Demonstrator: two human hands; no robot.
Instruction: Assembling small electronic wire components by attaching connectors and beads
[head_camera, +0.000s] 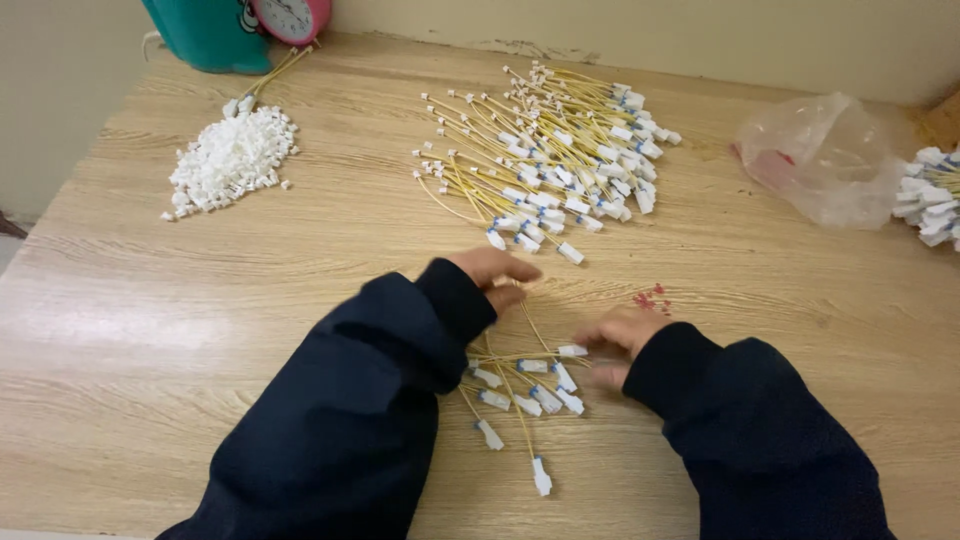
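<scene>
With the left hand (494, 270) curled shut on one yellow lead and the right hand (622, 335) loosely pinching the small bundle of leads (525, 385) on the counter (150, 340), single leads are best drawn out slowly.

Pale wooden table (130, 330) – yellow wire bundles (545, 150), white connector heap (232, 158), plastic bag (822, 158), red bits (650, 298)
</scene>
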